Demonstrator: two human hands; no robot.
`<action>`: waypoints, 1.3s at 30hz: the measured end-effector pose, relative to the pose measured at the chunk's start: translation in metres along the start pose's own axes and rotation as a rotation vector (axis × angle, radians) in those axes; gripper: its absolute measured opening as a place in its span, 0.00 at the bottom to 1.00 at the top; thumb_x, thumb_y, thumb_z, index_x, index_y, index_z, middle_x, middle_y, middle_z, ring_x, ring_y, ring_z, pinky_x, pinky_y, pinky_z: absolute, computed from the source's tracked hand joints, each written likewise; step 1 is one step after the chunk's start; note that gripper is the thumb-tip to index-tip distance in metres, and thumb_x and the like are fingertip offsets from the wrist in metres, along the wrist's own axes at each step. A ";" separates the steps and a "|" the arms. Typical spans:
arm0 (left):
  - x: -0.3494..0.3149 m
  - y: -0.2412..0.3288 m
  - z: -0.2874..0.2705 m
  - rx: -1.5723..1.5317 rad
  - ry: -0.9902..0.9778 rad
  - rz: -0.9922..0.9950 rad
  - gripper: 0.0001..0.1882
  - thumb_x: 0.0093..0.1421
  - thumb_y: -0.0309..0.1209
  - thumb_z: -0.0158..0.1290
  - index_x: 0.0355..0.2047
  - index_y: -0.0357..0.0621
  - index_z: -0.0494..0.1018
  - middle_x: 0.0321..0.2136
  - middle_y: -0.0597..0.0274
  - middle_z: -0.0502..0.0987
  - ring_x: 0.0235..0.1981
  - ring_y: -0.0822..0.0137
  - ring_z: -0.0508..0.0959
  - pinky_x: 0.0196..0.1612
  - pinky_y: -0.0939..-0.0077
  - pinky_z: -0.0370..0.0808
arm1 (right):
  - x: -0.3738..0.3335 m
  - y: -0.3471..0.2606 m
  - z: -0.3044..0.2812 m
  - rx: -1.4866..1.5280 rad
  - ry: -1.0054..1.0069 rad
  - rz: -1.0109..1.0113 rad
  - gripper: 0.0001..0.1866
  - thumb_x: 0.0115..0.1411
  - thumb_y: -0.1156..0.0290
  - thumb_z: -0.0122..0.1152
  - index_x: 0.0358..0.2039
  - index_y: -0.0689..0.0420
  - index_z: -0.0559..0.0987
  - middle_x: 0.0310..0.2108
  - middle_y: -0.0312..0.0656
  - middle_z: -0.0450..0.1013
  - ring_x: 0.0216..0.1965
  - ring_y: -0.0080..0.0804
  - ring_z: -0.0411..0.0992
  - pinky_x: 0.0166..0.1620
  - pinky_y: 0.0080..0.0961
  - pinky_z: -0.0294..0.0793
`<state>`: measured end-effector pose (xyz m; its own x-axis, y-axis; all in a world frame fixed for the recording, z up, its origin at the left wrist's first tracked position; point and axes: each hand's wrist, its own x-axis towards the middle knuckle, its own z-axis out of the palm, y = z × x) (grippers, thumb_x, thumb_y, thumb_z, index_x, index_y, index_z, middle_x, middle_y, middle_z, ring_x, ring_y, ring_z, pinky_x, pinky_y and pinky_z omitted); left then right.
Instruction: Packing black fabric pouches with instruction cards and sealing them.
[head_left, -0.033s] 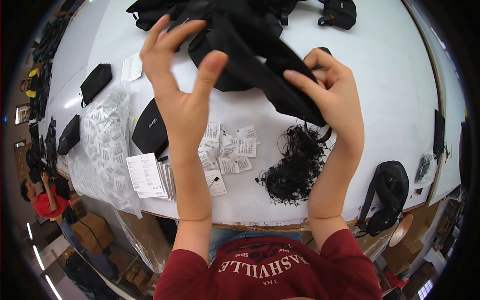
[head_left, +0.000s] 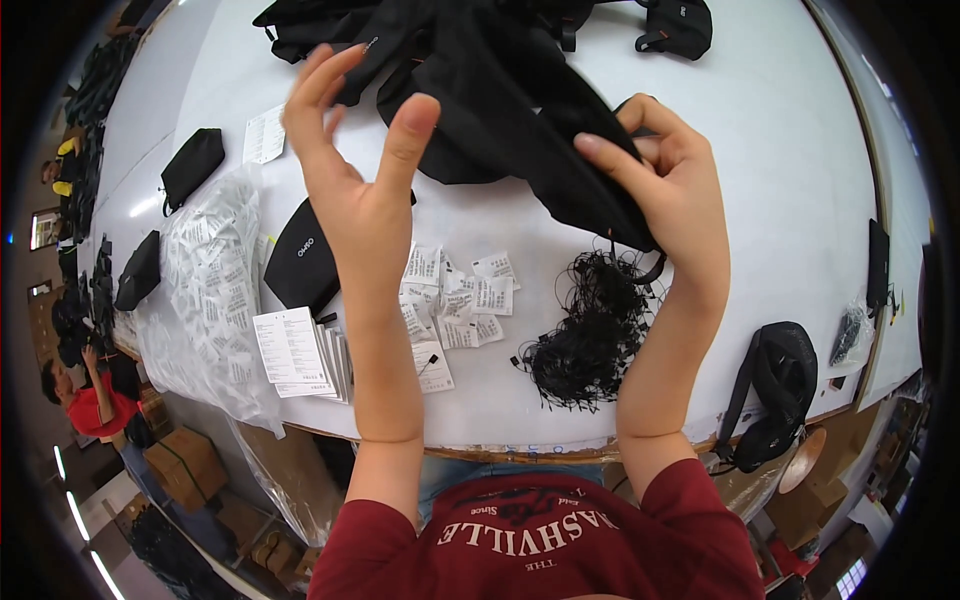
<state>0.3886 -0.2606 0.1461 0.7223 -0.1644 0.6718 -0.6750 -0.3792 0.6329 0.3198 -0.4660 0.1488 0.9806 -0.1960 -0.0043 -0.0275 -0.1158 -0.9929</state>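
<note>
My right hand (head_left: pixel 672 190) is closed on the edge of a black fabric bag (head_left: pixel 510 110), which is lifted above the white table (head_left: pixel 780 150). My left hand (head_left: pixel 358 190) is raised beside the bag with its fingers spread and nothing in it; its thumb tip is close to the fabric. Below my hands, small white tags (head_left: pixel 455 300) lie scattered on the table, with a tangled pile of black strings (head_left: pixel 590 335) to their right.
A black pouch (head_left: pixel 303 258), a stack of white cards (head_left: pixel 293 352) and a clear plastic bag of white packets (head_left: pixel 205 290) lie at the left. More black pouches (head_left: pixel 190 165) sit further left. A black bag (head_left: pixel 778 390) hangs off the right edge. A person in red (head_left: pixel 88 405) stands at the lower left.
</note>
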 end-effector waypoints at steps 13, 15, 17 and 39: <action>-0.019 0.010 0.039 -1.269 0.000 -1.013 0.12 0.61 0.32 0.55 0.42 0.40 0.75 0.36 0.63 0.80 0.36 0.71 0.80 0.42 0.80 0.78 | -0.007 -0.010 0.028 0.141 -0.055 -0.012 0.10 0.58 0.71 0.62 0.27 0.58 0.70 0.08 0.23 0.57 0.13 0.07 0.48 0.18 0.14 0.43; -0.018 0.011 0.037 -1.288 0.144 -1.002 0.12 0.62 0.31 0.53 0.43 0.37 0.74 0.39 0.61 0.80 0.38 0.70 0.80 0.44 0.78 0.77 | -0.007 -0.013 0.031 0.229 -0.049 0.038 0.10 0.58 0.70 0.63 0.28 0.58 0.70 0.08 0.22 0.56 0.13 0.07 0.48 0.19 0.14 0.42; -0.016 0.007 0.034 -1.306 0.160 -0.982 0.12 0.63 0.31 0.52 0.43 0.37 0.74 0.39 0.60 0.80 0.38 0.69 0.80 0.44 0.77 0.77 | -0.009 -0.017 0.034 0.271 -0.050 0.029 0.12 0.58 0.69 0.64 0.31 0.60 0.70 0.08 0.22 0.56 0.14 0.07 0.48 0.19 0.14 0.43; -0.010 0.000 0.012 -1.060 -0.200 -0.986 0.17 0.54 0.30 0.62 0.41 0.34 0.75 0.33 0.58 0.80 0.32 0.70 0.80 0.38 0.80 0.77 | 0.001 -0.009 0.009 -0.109 0.230 -0.470 0.14 0.57 0.68 0.63 0.45 0.55 0.77 0.44 0.36 0.75 0.32 0.23 0.75 0.29 0.16 0.69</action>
<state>0.3831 -0.2697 0.1353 0.8965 -0.3950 -0.2005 0.3670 0.4089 0.8355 0.3224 -0.4564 0.1569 0.8246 -0.3053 0.4763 0.3724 -0.3408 -0.8632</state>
